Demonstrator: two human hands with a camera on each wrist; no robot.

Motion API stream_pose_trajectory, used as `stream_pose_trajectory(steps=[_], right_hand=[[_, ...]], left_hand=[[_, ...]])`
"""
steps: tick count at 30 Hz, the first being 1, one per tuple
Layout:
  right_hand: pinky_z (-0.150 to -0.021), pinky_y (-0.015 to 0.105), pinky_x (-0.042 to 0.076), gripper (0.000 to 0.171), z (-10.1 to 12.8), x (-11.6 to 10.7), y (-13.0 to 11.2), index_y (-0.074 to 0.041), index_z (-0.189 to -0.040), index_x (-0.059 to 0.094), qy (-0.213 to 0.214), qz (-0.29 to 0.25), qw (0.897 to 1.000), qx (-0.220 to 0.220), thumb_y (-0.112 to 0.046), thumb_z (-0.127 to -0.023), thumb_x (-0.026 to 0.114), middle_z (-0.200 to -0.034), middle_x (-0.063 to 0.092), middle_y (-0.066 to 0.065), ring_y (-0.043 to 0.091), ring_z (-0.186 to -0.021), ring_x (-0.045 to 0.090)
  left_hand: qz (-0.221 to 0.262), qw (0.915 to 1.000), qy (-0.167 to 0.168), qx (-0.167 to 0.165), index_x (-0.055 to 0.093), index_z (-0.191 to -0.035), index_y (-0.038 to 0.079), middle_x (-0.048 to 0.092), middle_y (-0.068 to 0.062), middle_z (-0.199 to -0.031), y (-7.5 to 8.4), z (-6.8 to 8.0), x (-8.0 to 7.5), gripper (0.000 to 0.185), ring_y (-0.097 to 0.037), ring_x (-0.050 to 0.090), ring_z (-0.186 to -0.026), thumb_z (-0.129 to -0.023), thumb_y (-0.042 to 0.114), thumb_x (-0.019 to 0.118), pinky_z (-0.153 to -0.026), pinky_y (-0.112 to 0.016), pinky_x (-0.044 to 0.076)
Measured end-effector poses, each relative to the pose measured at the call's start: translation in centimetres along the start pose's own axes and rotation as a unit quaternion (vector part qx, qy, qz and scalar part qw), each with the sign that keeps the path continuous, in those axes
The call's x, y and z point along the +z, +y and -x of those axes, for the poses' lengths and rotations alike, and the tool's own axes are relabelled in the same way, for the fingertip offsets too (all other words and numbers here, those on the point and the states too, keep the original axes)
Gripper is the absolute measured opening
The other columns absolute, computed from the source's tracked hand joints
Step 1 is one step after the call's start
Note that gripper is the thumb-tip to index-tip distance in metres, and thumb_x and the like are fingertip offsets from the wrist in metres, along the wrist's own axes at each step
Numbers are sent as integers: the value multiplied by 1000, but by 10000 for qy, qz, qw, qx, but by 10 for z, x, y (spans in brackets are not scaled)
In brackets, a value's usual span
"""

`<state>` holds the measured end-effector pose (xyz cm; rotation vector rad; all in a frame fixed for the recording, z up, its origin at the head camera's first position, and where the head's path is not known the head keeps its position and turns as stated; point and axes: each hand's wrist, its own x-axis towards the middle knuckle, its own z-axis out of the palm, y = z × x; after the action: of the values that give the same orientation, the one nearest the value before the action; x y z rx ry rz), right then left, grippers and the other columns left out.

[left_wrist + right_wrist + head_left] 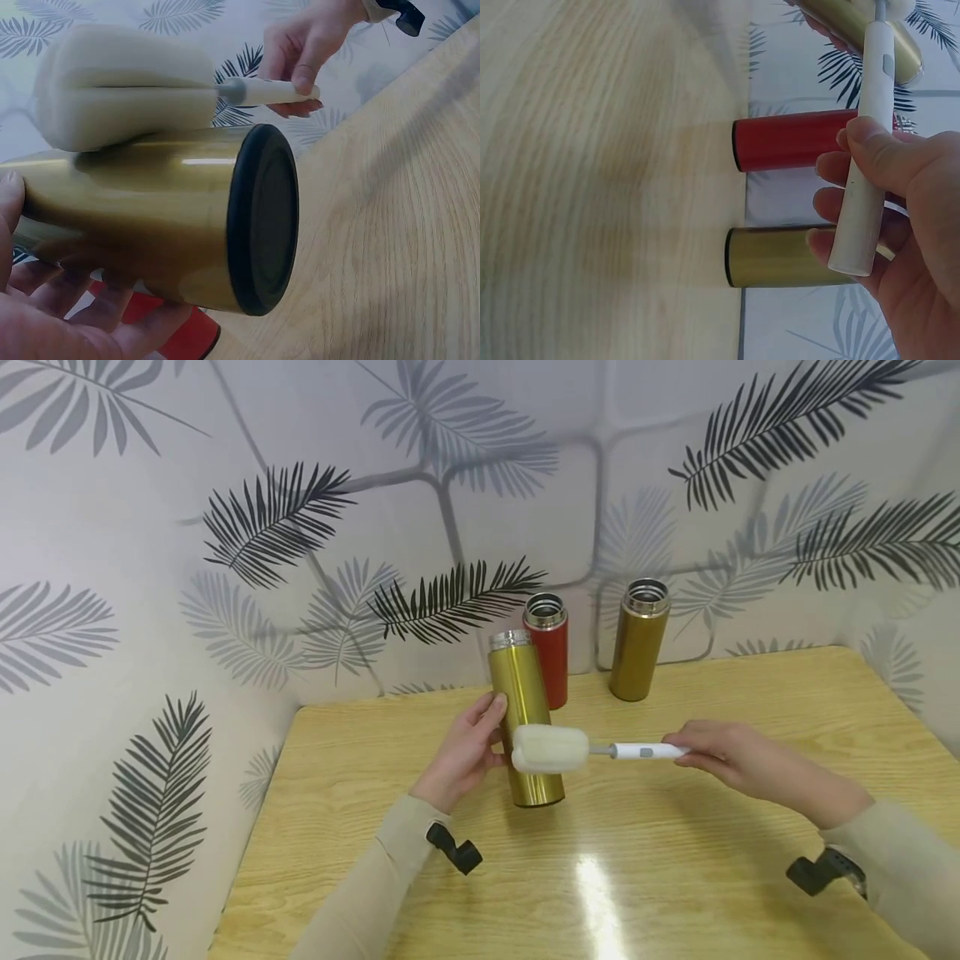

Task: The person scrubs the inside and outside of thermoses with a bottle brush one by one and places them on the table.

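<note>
On the near tabletop [675, 868] the left hand [461, 760] curls its fingers round the upright gold flask [525, 727]. The right hand [731, 756] pinches the white handle of a sponge brush [551, 749], its sponge head against the flask's side. The brush is not yet inside; the red flask [549, 647] and bronze flask [639, 639] stand untouched at the far edge.

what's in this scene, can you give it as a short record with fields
left hand: left hand grips the gold flask, standing on the table
right hand: right hand holds the sponge brush by its white handle
brush head: against the gold flask's side
behind: red flask, bronze flask, both upright, lids off
backdrop: leaf-print wall
</note>
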<state>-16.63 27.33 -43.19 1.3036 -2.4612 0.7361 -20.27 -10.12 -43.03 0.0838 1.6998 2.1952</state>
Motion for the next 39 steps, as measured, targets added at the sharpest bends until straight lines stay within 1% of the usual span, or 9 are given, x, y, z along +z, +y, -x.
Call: stream_pose_trajectory(steps=[4,9,13,17,22,29,32,34,39], right_hand=[[-69,21,53,35,5,4,0,-12,-115,74,-34,37,10000,3,3,-84,80,-99,67,-14,-2,-84,57],[-76,17,53,33,7,7,3,-9,-115,75,45,119,9996,-269,2,-84,80,-101,70,-9,4,-87,64],[-74,16,51,30,5,6,5,-8,-114,74,189,87,9993,-307,2,-86,79,-99,69,-9,3,-85,61],[-68,15,47,31,2,4,7,-8,-113,74,335,-13,9992,-200,3,-85,79,-95,67,-10,-1,-81,55],[-66,16,44,22,-1,0,10,-5,-112,74,597,36,9981,-135,-3,-90,77,-92,66,-10,-1,-78,53],[-63,18,40,22,-6,-10,15,-2,-113,75,948,276,9949,191,-10,-92,76,-91,68,-6,-1,-75,48],[-63,19,40,24,-8,-14,15,-2,-114,75,996,385,9939,263,-5,-90,78,-93,69,-4,1,-75,48],[-62,19,40,29,-9,-17,14,-3,-114,75,993,466,9934,344,1,-85,80,-93,70,-3,1,-75,48],[-62,19,41,42,-11,-19,13,-4,-115,75,1001,594,9916,559,11,-77,82,-94,71,-3,2,-74,49]], left_hand=[[131,9998,120,33,46,-154,8,62,-4,-118,0,-3,-2,48,-20,63,-99,-112,33,47,-75,-38,55],[169,9996,184,110,50,-149,6,63,-2,-110,-1,-4,-5,45,-19,64,-96,-113,33,47,-75,-39,55],[94,9999,61,124,46,-148,5,63,-4,-111,-1,-3,-4,45,-19,64,-96,-113,33,45,-74,-38,55],[113,9999,10,100,43,-144,10,62,-4,-111,-2,-1,-2,40,-19,64,-95,-113,33,46,-71,-35,54],[152,9995,-273,65,45,-138,14,61,-3,-113,-7,1,-2,33,-18,62,-94,-113,34,45,-72,-33,52],[181,9963,-840,47,41,-145,12,57,-2,-121,-15,5,-2,40,-20,62,-103,-114,37,38,-77,-37,53],[112,9955,-944,37,40,-147,9,59,-2,-120,-18,6,-2,43,-19,62,-103,-114,36,39,-79,-37,54],[43,9954,-954,5,38,-150,7,61,-4,-121,-18,7,-2,45,-19,63,-103,-113,31,45,-80,-37,55],[-286,9948,-970,-126,32,-158,1,60,-18,-137,-18,9,-1,59,-18,65,-107,-107,15,57,-89,-37,56]])
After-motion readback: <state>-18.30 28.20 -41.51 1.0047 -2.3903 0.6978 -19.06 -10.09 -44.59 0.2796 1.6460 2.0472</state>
